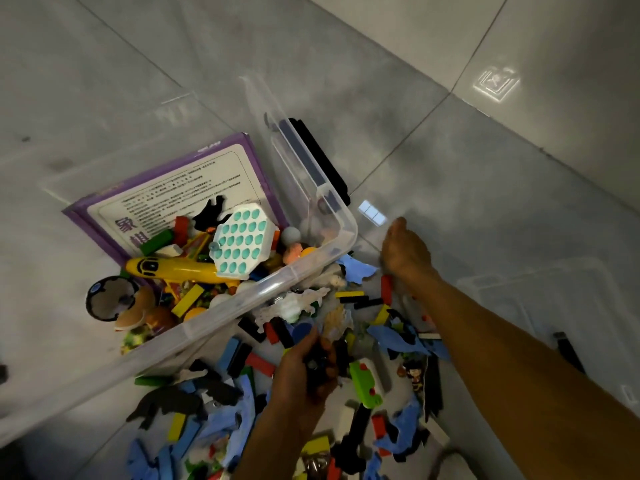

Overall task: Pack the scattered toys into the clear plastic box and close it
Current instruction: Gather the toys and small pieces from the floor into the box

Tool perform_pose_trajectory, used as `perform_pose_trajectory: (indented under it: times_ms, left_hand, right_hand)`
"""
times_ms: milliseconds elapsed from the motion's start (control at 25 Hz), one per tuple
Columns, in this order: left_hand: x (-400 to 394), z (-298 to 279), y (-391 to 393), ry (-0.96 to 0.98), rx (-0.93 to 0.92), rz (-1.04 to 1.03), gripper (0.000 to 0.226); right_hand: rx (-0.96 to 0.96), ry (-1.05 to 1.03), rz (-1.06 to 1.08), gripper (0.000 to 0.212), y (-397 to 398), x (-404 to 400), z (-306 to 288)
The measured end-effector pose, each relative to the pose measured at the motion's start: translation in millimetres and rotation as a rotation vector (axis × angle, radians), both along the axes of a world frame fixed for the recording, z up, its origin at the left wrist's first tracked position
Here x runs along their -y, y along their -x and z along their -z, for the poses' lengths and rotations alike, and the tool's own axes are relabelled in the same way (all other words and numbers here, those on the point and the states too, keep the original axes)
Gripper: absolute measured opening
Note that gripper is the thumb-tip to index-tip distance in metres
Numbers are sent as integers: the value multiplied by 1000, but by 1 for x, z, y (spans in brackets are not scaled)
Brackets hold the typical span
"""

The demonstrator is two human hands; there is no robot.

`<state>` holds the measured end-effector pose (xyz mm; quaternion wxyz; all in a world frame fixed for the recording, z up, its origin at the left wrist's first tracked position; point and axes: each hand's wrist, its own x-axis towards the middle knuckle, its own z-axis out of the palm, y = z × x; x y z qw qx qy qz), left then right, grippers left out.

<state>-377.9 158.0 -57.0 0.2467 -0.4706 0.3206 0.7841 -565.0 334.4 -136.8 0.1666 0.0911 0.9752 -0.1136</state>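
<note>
- While many toys (pixel 221 407) lie on the floor near the box (pixel 277 287), the packing step looks only half done.
- Left hand (pixel 304 368) curls round small dark pieces I cannot name; right hand (pixel 405 251) reaches down just right of the box corner, its grip hidden.
- Next, the handful must go left, over the near rim.
- Lid (pixel 540 306) waits at right on grey glossy floor tiles (pixel 450 64).
</note>
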Motion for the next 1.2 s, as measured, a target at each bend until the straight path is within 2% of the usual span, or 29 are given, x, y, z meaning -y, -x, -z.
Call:
perform_pose_trajectory:
  times_ms: [80, 160, 200, 280, 320, 400, 480, 560, 680, 760, 880, 960, 1080, 1200]
  left_hand:
    - [5, -8, -7, -1, 33, -9, 32]
    - [5, -25, -17, 6, 49, -39, 33]
    - [7, -35, -23, 24, 44, -71, 33]
    - [12, -56, -34, 58, 4, -178, 34]
    - [16, -68, -35, 43, -35, -253, 34]
    - [27, -95, -35, -33, -142, -418, 33]
    - [44, -124, -30, -38, -237, -528, 34]
    - [64, -151, -20, -10, -291, -606, 35]
    - [95, -172, -2, -88, -370, -707, 40]
    - [112, -176, -1, -179, -420, -682, 58]
    - [126, -179, -10, -149, -360, -635, 81]
    - [128, -181, -24, -67, -350, -591, 75]
    - [128, -171, -61, 66, -355, -572, 56]
    - [123, -144, -114, 154, -291, -523, 41]
  right_hand:
    - [22, 159, 219, 40, -7, -4, -1]
    - [72, 381, 448, 21, -24, -6, -9]
    - [96, 551, 608, 17, -36, -1, -17]
    - [87, 1059, 1008, 24, -68, 15, -44]
    - [68, 1309, 1123, 22, -84, 21, -65]
    - [102, 1768, 1149, 16, -114, 39, -121]
    - [209, 2015, 1033, 11, -141, 68, -183]
    - [326, 2016, 955, 14, -155, 103, -227]
    - [466, 1928, 997, 25, -150, 157, -264]
    - [524, 1921, 1002, 43, -147, 178, -280]
    - [536, 1909, 994, 53, -151, 188, -286]
    - [515, 1884, 985, 52, -160, 180, -278]
    - [441, 1812, 993, 42, -185, 156, -252]
    - [382, 1662, 1029, 39, -227, 130, -211]
